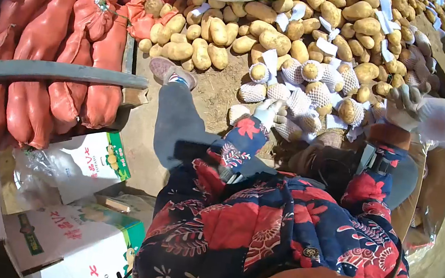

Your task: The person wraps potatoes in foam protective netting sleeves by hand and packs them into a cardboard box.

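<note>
Resting on netted potatoes (318, 94) at one o'clock, your left hand (267, 111), grip unclear, could roll crowded neighbours by nudging. Your right hand (405, 103), at two, has fingers apart; I can't tell if it holds the white bundle (440, 121); a loose grip could drop it
</note>
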Demonstrator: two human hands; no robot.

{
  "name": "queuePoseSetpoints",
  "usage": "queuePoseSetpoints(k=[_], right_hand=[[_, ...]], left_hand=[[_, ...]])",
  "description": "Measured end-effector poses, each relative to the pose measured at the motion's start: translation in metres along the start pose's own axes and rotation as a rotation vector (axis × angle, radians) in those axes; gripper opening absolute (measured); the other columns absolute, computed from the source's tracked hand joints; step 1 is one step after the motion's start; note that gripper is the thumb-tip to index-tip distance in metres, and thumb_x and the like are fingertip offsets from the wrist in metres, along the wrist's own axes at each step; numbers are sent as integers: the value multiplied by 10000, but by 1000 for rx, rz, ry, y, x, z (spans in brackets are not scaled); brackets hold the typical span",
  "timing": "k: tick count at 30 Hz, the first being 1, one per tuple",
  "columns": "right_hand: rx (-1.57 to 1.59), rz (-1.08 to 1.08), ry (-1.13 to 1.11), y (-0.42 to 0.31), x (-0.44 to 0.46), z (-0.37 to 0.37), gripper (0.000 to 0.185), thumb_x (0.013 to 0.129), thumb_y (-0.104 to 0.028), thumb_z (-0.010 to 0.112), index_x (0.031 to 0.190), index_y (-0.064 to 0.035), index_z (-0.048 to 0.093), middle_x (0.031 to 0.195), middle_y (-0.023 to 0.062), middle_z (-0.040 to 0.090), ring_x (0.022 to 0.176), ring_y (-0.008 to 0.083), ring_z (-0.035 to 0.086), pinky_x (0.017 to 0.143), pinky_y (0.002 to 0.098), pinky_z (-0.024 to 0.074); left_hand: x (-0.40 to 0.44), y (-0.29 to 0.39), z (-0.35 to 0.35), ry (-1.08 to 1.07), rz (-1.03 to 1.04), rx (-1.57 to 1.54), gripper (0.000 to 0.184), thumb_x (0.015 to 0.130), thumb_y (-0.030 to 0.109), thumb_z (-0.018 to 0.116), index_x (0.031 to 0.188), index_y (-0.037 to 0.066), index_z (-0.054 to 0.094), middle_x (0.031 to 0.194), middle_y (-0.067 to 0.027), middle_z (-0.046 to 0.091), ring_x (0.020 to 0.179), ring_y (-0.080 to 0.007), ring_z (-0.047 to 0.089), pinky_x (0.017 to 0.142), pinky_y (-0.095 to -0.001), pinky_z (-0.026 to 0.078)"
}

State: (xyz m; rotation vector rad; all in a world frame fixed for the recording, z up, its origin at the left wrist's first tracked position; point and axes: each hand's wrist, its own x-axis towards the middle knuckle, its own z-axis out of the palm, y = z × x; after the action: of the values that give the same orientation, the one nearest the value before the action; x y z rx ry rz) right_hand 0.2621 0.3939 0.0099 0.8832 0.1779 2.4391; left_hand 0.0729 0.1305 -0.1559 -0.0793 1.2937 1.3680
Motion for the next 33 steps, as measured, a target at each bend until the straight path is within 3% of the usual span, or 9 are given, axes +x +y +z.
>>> queuePoseSetpoints(k=[5,10,13,16,19,24,27,28,33], right_hand=[[-1842,40,1069,-37,17,-124,396,812,-345,564,1053,-30,561,863,103,615,768,218,580,630,322,461],[-3104,946,393,-44,8,-244,366,728,-428,531,989,-198,647,1215,127,473,1110,282,455,927,372,367],[-2847,1475,740,-43,19,-252,399,679,-476,525,1000,-269,638,1272,83,421,1139,315,414,953,383,343],[-2844,1026,797,-44,24,-257,397,705,-452,511,1003,-224,639,1123,70,552,1089,303,472,913,399,371],[-2791,439,-135,14,15,-214,267,748,-267,516,941,-126,635,962,81,618,881,262,574,798,345,444],[-2141,918,-154,122,0,-143,188,661,-233,661,793,-100,643,802,62,609,790,230,577,745,312,452],[-2404,1075,204,57,8,-176,253,702,-256,612,908,-110,633,912,111,600,876,270,551,795,325,437],[-2753,365,402,23,-8,-186,261,696,-283,521,784,-68,640,827,146,618,805,320,573,727,382,444],[-2836,568,1767,-167,-98,-205,453,735,-291,525,1153,-116,519,1073,181,563,1024,336,519,897,379,402]], left_hand=[[-14,15,14,24,4,57,226,888,267,468,1036,107,524,749,-11,567,549,-111,560,449,-238,439],[-12,15,11,91,113,49,256,884,247,487,1091,98,504,765,-12,573,598,-102,563,484,-218,427],[-7,16,8,128,78,83,276,886,242,490,1118,91,488,756,-13,563,608,-95,554,512,-225,440],[-5,18,10,222,339,118,373,889,179,487,1240,92,399,748,-34,542,625,-99,527,531,-255,453],[-3,29,13,341,402,-164,409,901,233,460,1262,68,362,781,-45,549,609,-118,519,573,-269,461],[5,37,-15,144,615,109,315,925,218,384,1171,24,421,1006,-131,551,818,-201,570,721,-328,473],[-11,50,-3,128,347,84,296,915,204,396,1138,14,435,1097,-128,516,937,-207,544,801,-335,460],[-7,47,-3,125,352,88,296,915,204,396,1138,14,435,1097,-128,516,937,-207,544,801,-335,460],[3,35,5,71,482,-42,309,886,86,408,1183,1,399,1134,-151,503,974,-237,540,831,-356,455]])
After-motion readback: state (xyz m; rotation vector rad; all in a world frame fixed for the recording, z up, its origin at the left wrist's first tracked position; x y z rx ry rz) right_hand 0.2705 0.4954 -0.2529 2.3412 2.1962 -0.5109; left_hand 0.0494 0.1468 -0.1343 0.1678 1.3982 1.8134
